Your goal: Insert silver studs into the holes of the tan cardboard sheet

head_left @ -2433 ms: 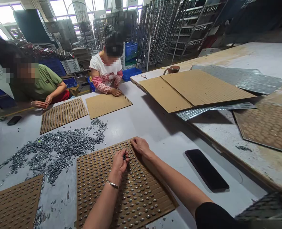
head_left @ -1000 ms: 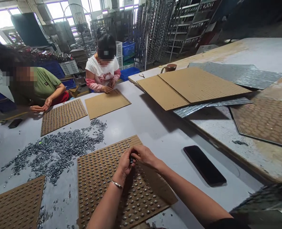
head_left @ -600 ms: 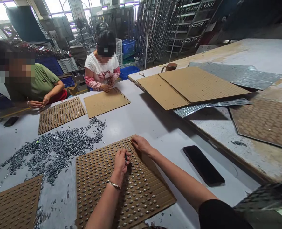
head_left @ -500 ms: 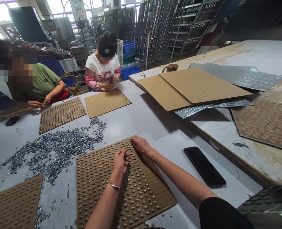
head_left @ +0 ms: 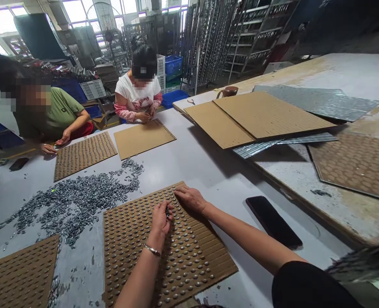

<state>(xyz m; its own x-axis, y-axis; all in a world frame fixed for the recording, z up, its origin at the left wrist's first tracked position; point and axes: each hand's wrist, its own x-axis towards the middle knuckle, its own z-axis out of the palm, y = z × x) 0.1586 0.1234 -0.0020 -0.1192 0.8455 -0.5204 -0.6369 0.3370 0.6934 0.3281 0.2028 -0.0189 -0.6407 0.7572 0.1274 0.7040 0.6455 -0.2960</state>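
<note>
In front of me lies a brown ribbed board [head_left: 219,252] with rows of small shiny oval metal pieces set on it; the ribbed strip along its right side is bare. My left hand [head_left: 161,218], with a bangle at the wrist, is curled above the board and holds several of the dark metal pieces [head_left: 167,211]. At the board's far right corner, my right hand [head_left: 189,199] has its fingers pinched together and pressed down at the end of a row. Whatever is between those fingertips is hidden.
A loose heap of metal pieces [head_left: 80,201] spreads left of the board. Another filled board [head_left: 19,273] lies at lower left. To the right are a black phone [head_left: 274,222] and stacked brown boards [head_left: 269,113]. Two people work across the table at a studded board [head_left: 85,156] and a mostly plain one [head_left: 144,137].
My right hand has shifted slightly left and down at the board's corner. My left hand stays nearly still, its pieces more visible. The person at left has lowered their hands toward their board.
</note>
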